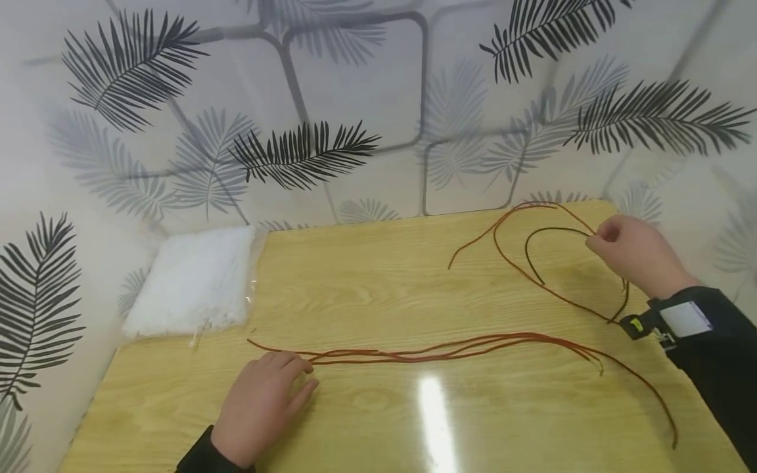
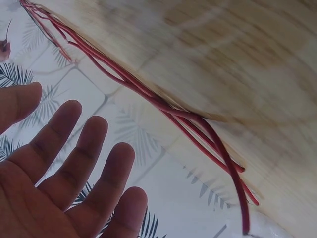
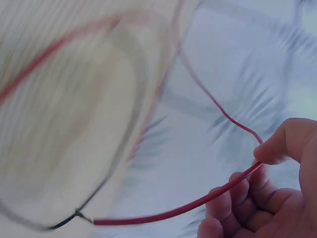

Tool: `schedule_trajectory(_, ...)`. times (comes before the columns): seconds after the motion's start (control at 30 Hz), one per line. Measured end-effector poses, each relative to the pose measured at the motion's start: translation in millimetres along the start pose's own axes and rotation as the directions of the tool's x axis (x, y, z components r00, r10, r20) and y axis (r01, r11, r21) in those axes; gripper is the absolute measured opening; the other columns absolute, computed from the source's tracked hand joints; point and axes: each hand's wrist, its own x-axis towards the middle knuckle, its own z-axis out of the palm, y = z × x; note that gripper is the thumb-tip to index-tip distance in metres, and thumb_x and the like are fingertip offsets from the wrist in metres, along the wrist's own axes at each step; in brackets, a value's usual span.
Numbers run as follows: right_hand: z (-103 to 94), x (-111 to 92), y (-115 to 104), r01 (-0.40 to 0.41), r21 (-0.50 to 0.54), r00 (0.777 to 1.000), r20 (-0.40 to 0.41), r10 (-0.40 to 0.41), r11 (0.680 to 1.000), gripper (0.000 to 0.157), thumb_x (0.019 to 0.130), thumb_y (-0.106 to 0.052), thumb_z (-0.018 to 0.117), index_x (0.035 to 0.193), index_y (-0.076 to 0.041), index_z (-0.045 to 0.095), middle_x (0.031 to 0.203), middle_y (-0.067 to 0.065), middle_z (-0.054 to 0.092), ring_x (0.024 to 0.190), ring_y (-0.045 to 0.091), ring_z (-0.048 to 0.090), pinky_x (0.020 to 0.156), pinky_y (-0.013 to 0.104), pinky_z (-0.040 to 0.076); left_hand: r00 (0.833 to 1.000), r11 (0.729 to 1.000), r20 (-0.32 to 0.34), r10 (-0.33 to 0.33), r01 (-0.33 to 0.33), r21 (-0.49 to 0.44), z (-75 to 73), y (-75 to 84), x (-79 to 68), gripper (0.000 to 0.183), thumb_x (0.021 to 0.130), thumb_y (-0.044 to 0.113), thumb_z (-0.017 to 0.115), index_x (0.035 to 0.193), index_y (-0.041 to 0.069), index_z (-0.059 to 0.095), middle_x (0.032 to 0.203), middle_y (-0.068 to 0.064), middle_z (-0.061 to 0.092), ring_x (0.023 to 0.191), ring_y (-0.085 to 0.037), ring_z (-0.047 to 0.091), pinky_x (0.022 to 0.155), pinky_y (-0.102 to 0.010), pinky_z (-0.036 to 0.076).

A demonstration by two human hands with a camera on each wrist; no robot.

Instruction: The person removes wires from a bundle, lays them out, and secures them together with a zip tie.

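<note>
Seen from the head, the left hand [image 1: 260, 404] lies at the lower left, its fingers loosely extended and holding nothing; the left wrist view shows them spread. Its fingertips are near the left end of a bundle of red wires [image 2: 156, 101], though contact is hard to confirm. At the far right, the right hand [image 1: 635, 253] pinches a red wire [image 3: 158, 215] between thumb and fingers. In the right wrist view, that wire's bare tip meets a dark strand at a small twist, lower left.

Around the hands, the bundle stretches across the lower middle, its longest strand bending down toward the lower right. Above it, at upper right, red wire makes a wide loop, with a black wire [image 1: 556, 228] arching inside; these curves lie left of the right hand. A clear plastic bag with white contents [image 1: 189, 282] sits at the left.

The yellow wooden table [image 1: 355, 289] meets a leaf-patterned wall [image 1: 367, 85] along its back edge, ending in a rounded corner at upper right. Its left edge slants to the lower left. Wood grain stretches between bag and loop, and below the bundle, where a white glare streak shines.
</note>
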Motion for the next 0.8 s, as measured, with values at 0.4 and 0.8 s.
schedule_trajectory(0.4, 56.6, -77, -102, 0.642, -0.164, 0.744, -0.101, -0.661, 0.749, 0.017, 0.08, -0.005, 0.072, 0.089, -0.014, 0.061, 0.088, -0.002, 0.062, 0.081, 0.014, 0.059, 0.068, 0.036, 0.051, 0.994, 0.994, -0.023, 0.107, -0.108, -0.019, 8.6, 39.6, 43.0, 0.045, 0.086, 0.036, 0.077, 0.121, 0.01, 0.066, 0.113, -0.005, 0.068, 0.102, -0.025, 0.065, 0.083, -0.042, 0.054)
schedule_trajectory(0.8, 101.8, -112, -112, 0.792, -0.219, 0.576, -0.038, -0.817, 0.569, 0.026, 0.076, -0.007, 0.079, 0.091, -0.019, 0.061, 0.083, -0.013, 0.059, 0.075, 0.005, 0.053, 0.067, 0.029, 0.045, 0.98, 0.96, 0.009, 0.2, -0.194, -0.203, 15.7, 76.6, 100.4, 0.057, 0.092, 0.031, 0.072, 0.143, 0.015, 0.051, 0.154, -0.007, 0.041, 0.138, -0.029, 0.043, 0.109, -0.048, 0.039)
